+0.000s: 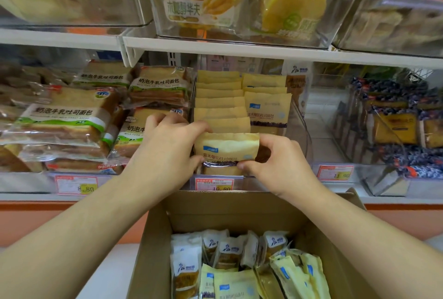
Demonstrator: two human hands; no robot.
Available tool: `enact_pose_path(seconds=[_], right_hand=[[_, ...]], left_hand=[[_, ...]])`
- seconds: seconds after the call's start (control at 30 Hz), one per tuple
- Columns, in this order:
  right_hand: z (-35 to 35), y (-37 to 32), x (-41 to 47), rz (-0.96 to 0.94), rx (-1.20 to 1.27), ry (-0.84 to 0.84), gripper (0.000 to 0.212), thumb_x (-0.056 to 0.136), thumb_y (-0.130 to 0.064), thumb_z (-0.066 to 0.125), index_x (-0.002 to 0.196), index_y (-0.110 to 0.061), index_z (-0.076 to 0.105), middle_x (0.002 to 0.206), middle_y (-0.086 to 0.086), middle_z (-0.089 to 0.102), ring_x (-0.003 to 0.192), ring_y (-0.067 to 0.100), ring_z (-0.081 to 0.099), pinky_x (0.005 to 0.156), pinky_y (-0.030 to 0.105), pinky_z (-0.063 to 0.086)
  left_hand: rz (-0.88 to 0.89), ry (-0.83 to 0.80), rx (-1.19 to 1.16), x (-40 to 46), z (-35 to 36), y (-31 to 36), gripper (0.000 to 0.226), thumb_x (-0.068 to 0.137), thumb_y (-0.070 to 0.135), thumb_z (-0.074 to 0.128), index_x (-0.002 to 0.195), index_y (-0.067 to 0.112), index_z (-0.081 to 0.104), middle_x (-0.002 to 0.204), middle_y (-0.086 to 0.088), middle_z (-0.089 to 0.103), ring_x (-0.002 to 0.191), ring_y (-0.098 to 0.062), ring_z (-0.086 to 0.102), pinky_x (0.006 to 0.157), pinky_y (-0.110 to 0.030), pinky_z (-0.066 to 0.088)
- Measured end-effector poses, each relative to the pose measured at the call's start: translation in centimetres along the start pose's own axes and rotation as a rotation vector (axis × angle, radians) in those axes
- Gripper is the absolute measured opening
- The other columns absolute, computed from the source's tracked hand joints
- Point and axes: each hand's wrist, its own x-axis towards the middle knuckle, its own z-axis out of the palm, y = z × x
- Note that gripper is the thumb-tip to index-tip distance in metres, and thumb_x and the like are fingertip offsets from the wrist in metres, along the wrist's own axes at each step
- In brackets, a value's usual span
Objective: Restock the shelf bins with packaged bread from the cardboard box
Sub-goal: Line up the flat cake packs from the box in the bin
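pale yellow bread pack (226, 146) upright, long axis crosswise, left grip (167, 145) and right grip (275, 158) pinching its ends

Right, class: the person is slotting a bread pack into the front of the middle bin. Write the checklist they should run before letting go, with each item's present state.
1. Both hands hold the yellow bread pack: ok, left hand on its left edge, right hand on its right.
2. Pack upright, label facing out: ok.
3. Pack matches the row of yellow packs behind it: ok, same colour.
4. Pack seated on the floor of the clear bin: cannot tell, its bottom is hidden by fingers.
5. Price tag readable: ok.
6. More stock in the cardboard box: ok.
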Motion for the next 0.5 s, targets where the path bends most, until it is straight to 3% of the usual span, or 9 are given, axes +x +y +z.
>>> enact_pose_path(seconds=[0.2,0.33,0.5], right_hand=[[0.8,0.2,-0.3,0.011,0.002,-0.006,0.049,0.085,-0.026,0.089,0.13,-0.038,0.073,0.111,-0.025,0.074,0.103,-0.009,0.065,0.08,0.004,0.044],[0.5,-0.1,-0.4,0.009,-0.011,-0.012,0.05,0.087,-0.028,0.087,0.132,-0.039,0.07,0.113,-0.024,0.074,0.1,-0.011,0.064,0.069,0.0,0.043],[-0.3,-0.5,-0.7,0.024,0.01,-0.022,0.047,0.089,-0.033,0.084,0.133,-0.035,0.069,0.11,-0.023,0.074,0.096,-0.007,0.069,0.075,0.009,0.053]], left_hand=[[0.021,-0.012,0.077,-0.1,-0.1,0.2,0.057,0.064,0.035,0.094,0.116,0.029,0.072,0.101,0.002,0.077,0.113,-0.029,0.061,0.099,-0.046,0.023],[0.005,-0.024,0.087,-0.1,-0.4,0.7,0.056,0.068,0.037,0.091,0.119,0.03,0.07,0.106,0.001,0.076,0.116,-0.029,0.059,0.102,-0.047,0.023],[-0.022,0.015,-0.095,-0.4,-1.7,1.0,0.041,0.09,0.047,0.07,0.128,0.036,0.061,0.12,0.011,0.07,0.122,-0.021,0.057,0.112,-0.047,0.026]])
